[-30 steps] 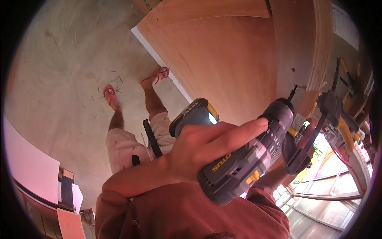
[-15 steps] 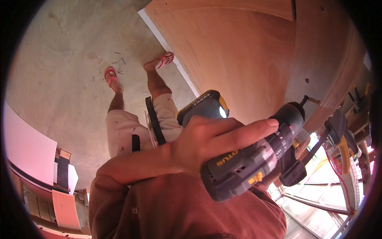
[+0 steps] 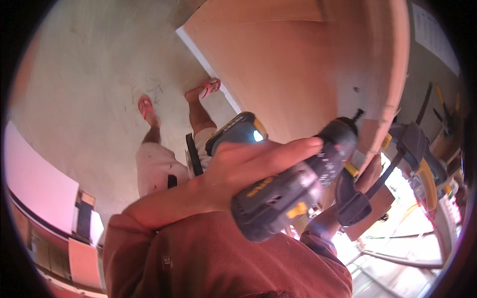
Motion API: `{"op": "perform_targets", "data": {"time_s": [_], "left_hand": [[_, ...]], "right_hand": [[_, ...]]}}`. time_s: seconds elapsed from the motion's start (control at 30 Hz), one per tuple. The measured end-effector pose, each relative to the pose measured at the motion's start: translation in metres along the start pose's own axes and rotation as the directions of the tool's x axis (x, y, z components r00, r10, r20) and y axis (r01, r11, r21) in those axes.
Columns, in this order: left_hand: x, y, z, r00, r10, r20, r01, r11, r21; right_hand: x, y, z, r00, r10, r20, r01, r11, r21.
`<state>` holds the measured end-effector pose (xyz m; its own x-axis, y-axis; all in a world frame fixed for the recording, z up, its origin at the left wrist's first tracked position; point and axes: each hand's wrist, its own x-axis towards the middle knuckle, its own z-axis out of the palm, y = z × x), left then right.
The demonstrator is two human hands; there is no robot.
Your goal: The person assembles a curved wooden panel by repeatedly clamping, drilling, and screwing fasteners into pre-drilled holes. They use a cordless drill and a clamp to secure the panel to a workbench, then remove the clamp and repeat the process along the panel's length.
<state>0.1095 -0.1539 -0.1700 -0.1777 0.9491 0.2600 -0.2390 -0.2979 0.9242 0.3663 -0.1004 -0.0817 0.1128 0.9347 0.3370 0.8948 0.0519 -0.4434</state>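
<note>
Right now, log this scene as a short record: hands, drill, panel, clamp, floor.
Left hand: fingers around the drill, one lying along its body
Drill: dark grey, yellow switch, lamp lit; bit toward the panel
Panel: reddish wood, dark spot near the bit
Right hand: partly behind the clamp; grip unclear
Clamp: black and yellow, beside the panel's edge
Floor: under reddish sandals

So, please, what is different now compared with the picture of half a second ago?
The drill and the curved wooden edge both appear further left; mostly the view seems to have moved. A flat brown piece now shows beside the clamp, near the right hand; whether it moved or was hidden, I cannot tell. Nothing was visibly let go. The left hand still holds the drill, its lamp lit.
</note>
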Motion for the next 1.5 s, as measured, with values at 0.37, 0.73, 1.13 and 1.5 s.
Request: {"op": "perform_targets", "data": {"time_s": [0.37, 0.73, 1.13, 1.5], "left_hand": [[-0.045, -0.008, -0.036, 0.953, -0.257, 0.157, 0.183, 0.908, 0.377], [-0.030, 0.029, -0.012, 0.863, -0.503, -0.049, 0.499, 0.832, 0.243], [-0.066, 0.001, -0.046, 0.853, -0.521, 0.011, 0.492, 0.813, 0.310], [-0.039, -0.006, -0.034, 0.901, -0.430, 0.055, 0.401, 0.876, 0.270]], "right_hand": [[0.087, 0.094, -0.046, 0.357, 0.194, 0.914, -0.631, 0.771, 0.083], [0.128, 0.049, 0.107, 0.306, -0.771, 0.559, -0.410, 0.423, 0.808], [0.097, 0.093, 0.075, 0.433, -0.615, 0.659, -0.380, 0.539, 0.752], [0.091, 0.009, -0.039, 0.953, -0.199, 0.230, 0.102, 0.921, 0.376]]}}
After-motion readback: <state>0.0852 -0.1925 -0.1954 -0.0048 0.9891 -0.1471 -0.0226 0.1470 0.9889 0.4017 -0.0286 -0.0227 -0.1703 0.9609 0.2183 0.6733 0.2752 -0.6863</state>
